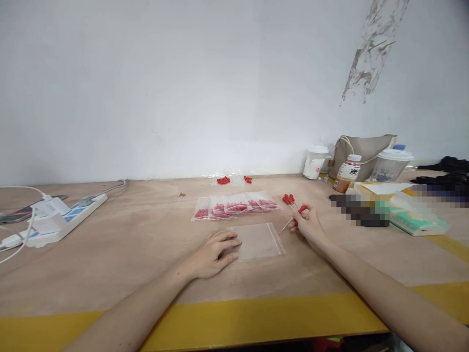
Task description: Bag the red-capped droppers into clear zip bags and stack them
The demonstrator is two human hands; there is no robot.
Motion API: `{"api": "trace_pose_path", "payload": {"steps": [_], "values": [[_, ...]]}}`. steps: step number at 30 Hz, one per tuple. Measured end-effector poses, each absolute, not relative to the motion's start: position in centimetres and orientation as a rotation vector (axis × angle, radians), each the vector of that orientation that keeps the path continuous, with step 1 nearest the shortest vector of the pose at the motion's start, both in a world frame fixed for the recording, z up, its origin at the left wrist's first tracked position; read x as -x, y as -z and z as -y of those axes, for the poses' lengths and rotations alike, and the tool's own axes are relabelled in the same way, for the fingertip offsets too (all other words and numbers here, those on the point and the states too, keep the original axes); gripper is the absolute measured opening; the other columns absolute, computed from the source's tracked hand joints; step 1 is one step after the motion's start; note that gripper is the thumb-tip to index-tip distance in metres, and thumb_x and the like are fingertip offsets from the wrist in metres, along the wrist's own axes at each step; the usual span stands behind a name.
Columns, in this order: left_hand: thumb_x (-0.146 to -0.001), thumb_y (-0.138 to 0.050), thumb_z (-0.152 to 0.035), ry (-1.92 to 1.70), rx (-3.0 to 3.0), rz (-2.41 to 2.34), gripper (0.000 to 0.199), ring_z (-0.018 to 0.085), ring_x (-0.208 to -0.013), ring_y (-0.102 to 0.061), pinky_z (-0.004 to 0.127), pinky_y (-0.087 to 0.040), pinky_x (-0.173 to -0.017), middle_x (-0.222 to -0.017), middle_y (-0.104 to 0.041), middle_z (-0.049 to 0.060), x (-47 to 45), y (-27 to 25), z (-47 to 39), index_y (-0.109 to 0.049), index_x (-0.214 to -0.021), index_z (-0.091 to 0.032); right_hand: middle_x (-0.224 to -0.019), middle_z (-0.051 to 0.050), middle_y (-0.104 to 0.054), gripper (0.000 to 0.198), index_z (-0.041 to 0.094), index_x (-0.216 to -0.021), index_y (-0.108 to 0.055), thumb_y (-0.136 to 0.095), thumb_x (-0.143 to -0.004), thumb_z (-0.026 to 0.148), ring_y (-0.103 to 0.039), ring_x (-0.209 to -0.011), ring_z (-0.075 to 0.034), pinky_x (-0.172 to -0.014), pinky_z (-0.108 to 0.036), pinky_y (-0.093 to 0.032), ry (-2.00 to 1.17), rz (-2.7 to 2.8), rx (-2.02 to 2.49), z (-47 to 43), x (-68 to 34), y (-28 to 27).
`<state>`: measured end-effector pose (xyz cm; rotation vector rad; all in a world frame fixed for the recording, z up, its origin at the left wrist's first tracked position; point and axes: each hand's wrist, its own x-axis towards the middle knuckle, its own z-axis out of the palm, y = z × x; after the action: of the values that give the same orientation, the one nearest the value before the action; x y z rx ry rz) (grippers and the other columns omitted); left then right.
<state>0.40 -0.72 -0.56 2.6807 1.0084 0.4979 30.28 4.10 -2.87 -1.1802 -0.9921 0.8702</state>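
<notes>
Left hand [214, 254] lay flat, fingers spread, pinning empty zip bag [261, 240] on table [128, 254]. Right hand [307, 224] pinched red-bulbed dropper [295, 216] beside bag. Risk judged: thin stem could snag bag's mouth, bag sliding.

Plywood worktable [110, 254] set against white wall [164, 88]; yellow strip [256, 322] painted along near edge. Patch of peeled paint [370, 54] seen at upper right of wall. Surface lit evenly by soft, diffuse light. White power strip [66, 220] laid at left, cables attached.
</notes>
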Motion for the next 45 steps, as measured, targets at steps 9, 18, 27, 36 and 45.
{"api": "trace_pose_path", "payload": {"steps": [9,18,27,36,45], "values": [[-0.089,-0.04,-0.04,-0.469,-2.709,-1.015,0.038,0.021,-0.12,-0.037,0.039,-0.031,-0.1,-0.128,-0.044,0.006,-0.4,0.4,0.8,-0.047,-0.123,-0.027,-0.056,0.009,-0.05,0.037,0.026,-0.093,-0.023,-0.053,-0.074,0.018,-0.052,-0.038,-0.01,-0.033,-0.019,-0.044,-0.849,1.027,1.185,-4.1,-29.5,3.4],[-0.089,-0.04,-0.04,-0.47,-2.712,-1.018,0.037,0.021,-0.12,-0.037,0.039,-0.031,-0.1,-0.128,-0.043,0.005,-0.4,0.6,0.7,-0.046,-0.123,-0.027,-0.053,0.011,-0.047,0.041,0.026,-0.093,-0.023,-0.058,-0.072,0.023,-0.047,-0.034,-0.009,-0.028,-0.017,-0.039,-0.788,0.986,1.216,-4.3,-30.2,3.1],[-0.089,-0.039,-0.04,-0.468,-2.731,-1.015,0.037,0.021,-0.12,-0.038,0.039,-0.031,-0.1,-0.128,-0.044,0.006,-0.4,0.5,0.7,-0.047,-0.123,-0.027,-0.054,0.01,-0.049,0.039,0.026,-0.092,-0.024,-0.057,-0.072,0.02,-0.049,-0.035,-0.009,-0.03,-0.017,-0.041,-0.835,0.972,1.189,-4.1,-29.4,3.2],[-0.089,-0.039,-0.04,-0.442,-2.733,-1.024,0.037,0.021,-0.121,-0.037,0.04,-0.031,-0.1,-0.128,-0.043,0.006,-0.4,0.4,0.8,-0.046,-0.123,-0.027,-0.053,0.011,-0.047,0.035,0.025,-0.085,-0.023,-0.056,-0.073,0.021,-0.051,-0.037,-0.009,-0.033,-0.019,-0.044,-0.928,0.958,1.204,-3.6,-28.8,3.0],[-0.089,-0.039,-0.04,-0.468,-2.73,-1.011,0.038,0.021,-0.12,-0.038,0.038,-0.032,-0.1,-0.129,-0.043,0.006,-0.4,0.7,0.7,-0.046,-0.123,-0.026,-0.053,0.011,-0.046,0.036,0.026,-0.087,-0.023,-0.056,-0.073,0.019,-0.049,-0.036,-0.009,-0.031,-0.017,-0.041,-0.829,0.944,1.226,-4.2,-30.0,2.9]]}}
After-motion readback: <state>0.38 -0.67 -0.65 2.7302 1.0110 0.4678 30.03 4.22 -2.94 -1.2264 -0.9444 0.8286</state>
